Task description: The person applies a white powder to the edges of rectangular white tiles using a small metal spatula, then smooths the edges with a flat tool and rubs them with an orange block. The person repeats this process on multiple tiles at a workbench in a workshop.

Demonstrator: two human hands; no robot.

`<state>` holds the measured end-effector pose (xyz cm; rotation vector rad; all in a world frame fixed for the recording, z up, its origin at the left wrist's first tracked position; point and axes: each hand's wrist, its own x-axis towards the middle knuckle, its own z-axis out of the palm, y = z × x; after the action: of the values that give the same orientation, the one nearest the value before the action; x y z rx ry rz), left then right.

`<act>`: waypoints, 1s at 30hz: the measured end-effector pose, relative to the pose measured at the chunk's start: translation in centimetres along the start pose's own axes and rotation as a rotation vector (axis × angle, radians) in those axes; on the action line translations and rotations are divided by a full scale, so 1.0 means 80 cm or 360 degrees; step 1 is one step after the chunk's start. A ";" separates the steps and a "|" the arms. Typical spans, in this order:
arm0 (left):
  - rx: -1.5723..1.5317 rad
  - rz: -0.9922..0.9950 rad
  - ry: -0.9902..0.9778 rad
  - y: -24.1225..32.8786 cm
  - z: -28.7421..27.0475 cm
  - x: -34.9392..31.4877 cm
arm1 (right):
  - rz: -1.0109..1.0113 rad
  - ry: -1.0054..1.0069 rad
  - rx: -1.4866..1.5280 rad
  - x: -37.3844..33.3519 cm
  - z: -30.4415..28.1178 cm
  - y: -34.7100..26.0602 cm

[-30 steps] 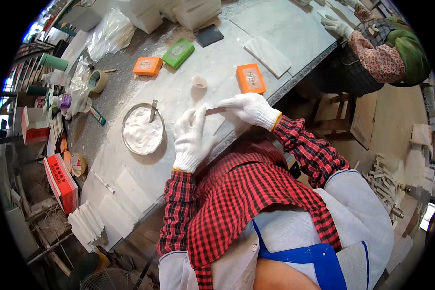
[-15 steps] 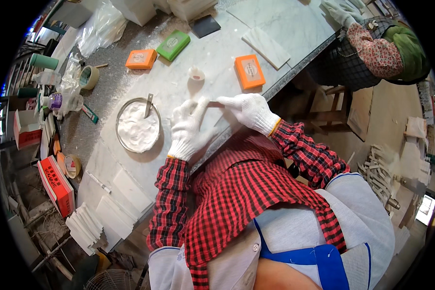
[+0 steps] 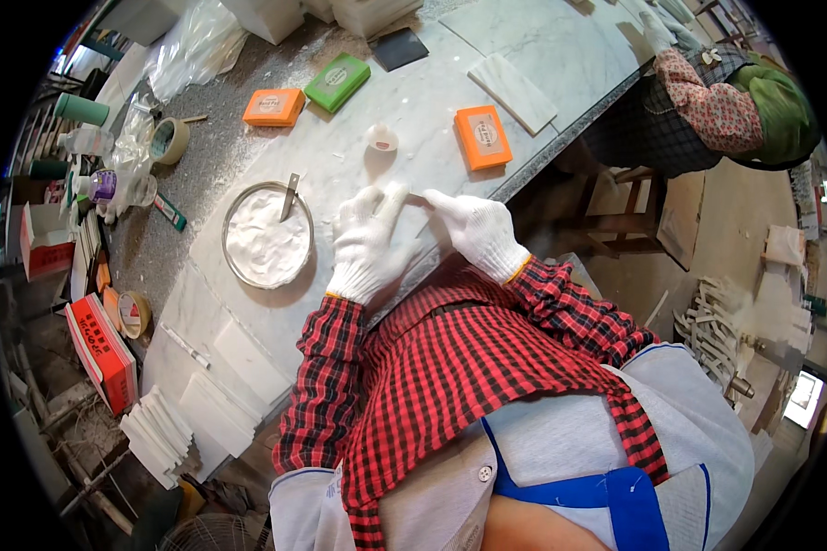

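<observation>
My left hand (image 3: 368, 243), in a white glove, lies palm down with its fingers spread on the pale marble slab (image 3: 340, 161) near the table's front edge. My right hand (image 3: 473, 230), also gloved, pinches a thin white strip (image 3: 418, 195) at its fingertips, right against my left index fingertip. Just left of my left hand stands a round metal dish of white paste (image 3: 266, 237) with a small spatula (image 3: 289, 195) leaning in it. A small white cup (image 3: 381, 138) stands a little beyond my fingers.
An orange block (image 3: 482, 138) lies right of the cup, another orange block (image 3: 274, 107) and a green block (image 3: 337, 82) farther back. A white tile (image 3: 513, 92), tape roll (image 3: 168, 140) and red box (image 3: 101, 340) are around. Another person (image 3: 708, 83) works at the upper right.
Both hands have come down and toward me onto the slab. My left hand has flattened out with fingers spread. The strip stays at my right fingertips.
</observation>
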<state>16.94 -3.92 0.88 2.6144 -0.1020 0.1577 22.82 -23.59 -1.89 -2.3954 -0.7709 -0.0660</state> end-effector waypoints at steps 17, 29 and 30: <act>0.0017 -0.0074 0.0006 -0.020 0.005 -0.026 | 0.0142 -0.0055 0.0403 0.002 0.002 0.001; 0.0177 -0.0180 0.0286 -0.023 0.033 -0.069 | -0.0078 -0.0342 -0.0052 0.004 -0.019 -0.009; 0.0174 -0.0181 0.0292 -0.025 0.032 -0.069 | -0.0112 -0.0342 -0.0004 0.011 -0.018 -0.004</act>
<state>11.91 -3.25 -3.04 2.6910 0.1225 0.3706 23.56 -23.76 -0.40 -2.4032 -0.9536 0.1647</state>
